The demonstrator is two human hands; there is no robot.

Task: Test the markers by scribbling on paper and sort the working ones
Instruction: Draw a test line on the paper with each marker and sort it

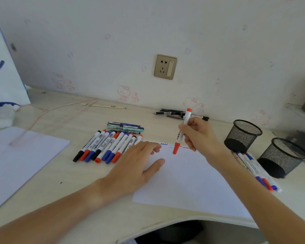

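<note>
Red marker (182, 132) is pinched in the right hand (198, 134), cap still on, capped end down just over the paper's (187, 180) far edge, w/ blue & red squiggles (165, 144) beside it. Best move, I'd say: pull the cap w/ the left hand (136, 166), hold the barrel low, scribble on bare paper nr that edge, light pressure. Left hand lies flat, fingers spread, pinning the paper's far-left corner. Untested markers (106, 147) sit in a row just left of the paper; tested markers (255, 169) lie along its right side, by two mesh cups (243, 136).

Left hand (139, 164) flat, fingers straight; right hand (199, 136) raised, fingers curled.
</note>
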